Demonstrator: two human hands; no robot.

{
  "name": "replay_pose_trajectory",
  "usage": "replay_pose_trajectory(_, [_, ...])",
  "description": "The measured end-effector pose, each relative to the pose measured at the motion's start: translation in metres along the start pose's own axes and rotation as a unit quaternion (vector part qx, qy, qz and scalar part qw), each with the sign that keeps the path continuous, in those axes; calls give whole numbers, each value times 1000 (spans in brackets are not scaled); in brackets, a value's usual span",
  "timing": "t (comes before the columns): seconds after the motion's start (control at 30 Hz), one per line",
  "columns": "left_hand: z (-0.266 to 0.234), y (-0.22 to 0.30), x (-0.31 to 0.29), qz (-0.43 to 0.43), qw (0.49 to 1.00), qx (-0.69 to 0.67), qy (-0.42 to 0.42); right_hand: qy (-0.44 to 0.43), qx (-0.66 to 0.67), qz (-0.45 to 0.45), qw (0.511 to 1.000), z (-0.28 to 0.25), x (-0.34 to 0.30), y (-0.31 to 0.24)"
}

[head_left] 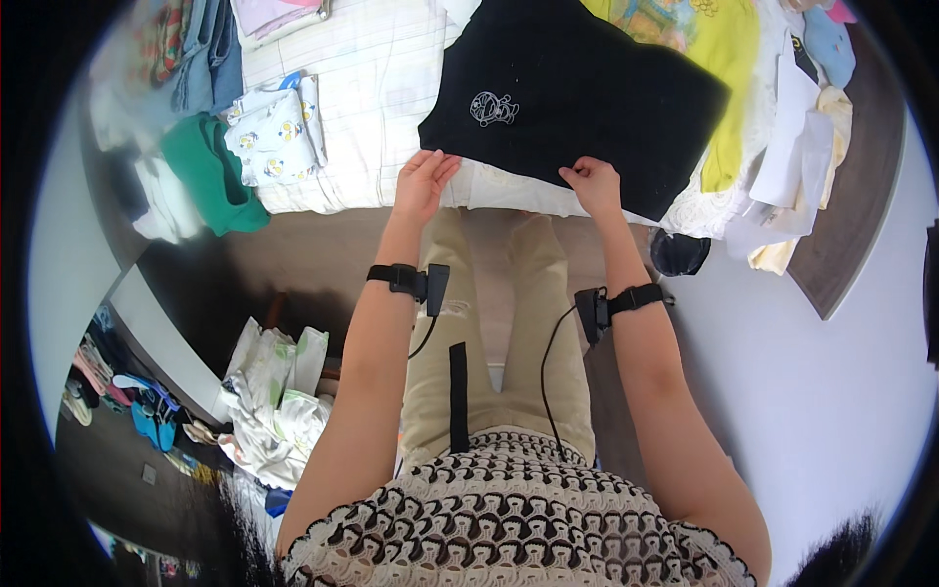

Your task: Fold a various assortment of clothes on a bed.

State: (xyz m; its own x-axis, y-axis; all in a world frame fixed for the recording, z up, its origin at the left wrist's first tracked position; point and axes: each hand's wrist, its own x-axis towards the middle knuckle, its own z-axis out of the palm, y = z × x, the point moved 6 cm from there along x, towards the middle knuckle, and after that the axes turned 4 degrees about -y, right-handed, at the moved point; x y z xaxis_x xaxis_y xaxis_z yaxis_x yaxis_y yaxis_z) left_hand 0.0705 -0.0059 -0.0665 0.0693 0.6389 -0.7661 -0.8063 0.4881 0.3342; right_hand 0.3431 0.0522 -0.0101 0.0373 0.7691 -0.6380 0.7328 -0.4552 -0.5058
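at the bed's edge, both hands, left hand (423,183) and right hand (593,183), grip the black garment (577,93) with closed fingers

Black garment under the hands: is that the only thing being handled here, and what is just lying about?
In hand:
- black garment, spread on the bed
- left hand at its near edge
- right hand gripping its near edge

Lying about:
- yellow shirt
- green garment
- white patterned cloth
- white clothes
- jeans
- floor pile
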Motion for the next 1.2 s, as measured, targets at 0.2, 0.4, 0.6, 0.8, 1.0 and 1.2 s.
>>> replay_pose_trajectory(0.2, [9,18,-11,-16,972,194,132,-23,-59,-1,998,-13,-3,-7])
replay_pose_trajectory(0.4, [155,6,-39,234,785,533,-214,-75,69,-123,987,-49,-11,-79])
replay_pose_trajectory(0.6, [154,-5,1,144,777,582,-193,162,35,-179,970,-118,30,-90])
replay_pose_trajectory(0.8, [235,83,36,459,484,745,12,269,-248,-94,926,-202,95,-27])
replay_pose_trajectory(1.0, [248,118,93,488,343,802,-21,238,-303,-163,908,-216,115,-18])
replay_pose_trajectory(1.2, [275,145,8,568,468,672,-77,283,-77,-117,949,-232,49,1])
